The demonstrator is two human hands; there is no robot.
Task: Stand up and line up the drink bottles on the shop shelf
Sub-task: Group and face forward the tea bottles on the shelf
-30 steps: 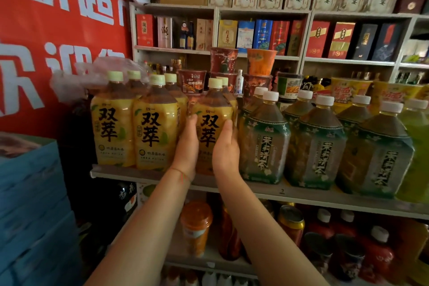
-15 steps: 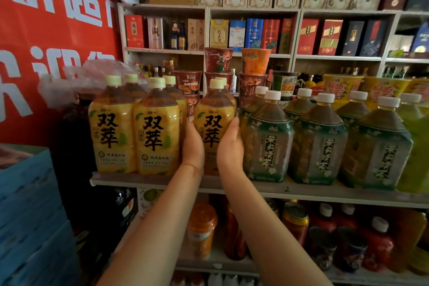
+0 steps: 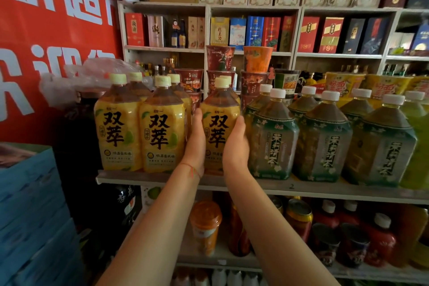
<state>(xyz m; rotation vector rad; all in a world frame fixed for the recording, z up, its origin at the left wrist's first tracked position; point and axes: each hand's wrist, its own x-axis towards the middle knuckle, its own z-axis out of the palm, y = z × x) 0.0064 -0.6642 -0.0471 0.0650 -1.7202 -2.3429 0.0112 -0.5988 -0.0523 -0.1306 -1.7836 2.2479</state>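
Note:
Three yellow-labelled tea bottles stand upright along the front of the grey shelf (image 3: 301,189), with more of them behind. My left hand (image 3: 196,146) presses flat on the left side of the third yellow bottle (image 3: 219,132). On that bottle's right side my right hand (image 3: 235,148) presses the same way. The fingers of both hands point up. The other two yellow bottles (image 3: 140,134) stand side by side to the left, a small gap away. A row of green-labelled tea bottles (image 3: 325,144) stands upright to the right, the nearest one touching my right hand.
Stacked instant noodle cups (image 3: 220,62) stand behind the bottles. A crumpled plastic bag (image 3: 92,76) lies at the shelf's left end by a red banner (image 3: 46,30). Blue crates (image 3: 30,216) are stacked at lower left. Red and orange drinks (image 3: 329,227) fill the shelf below.
Both hands stay on the sides of the same yellow bottle. My view has shifted slightly down and right. The bottle's place on the shelf looks about the same.

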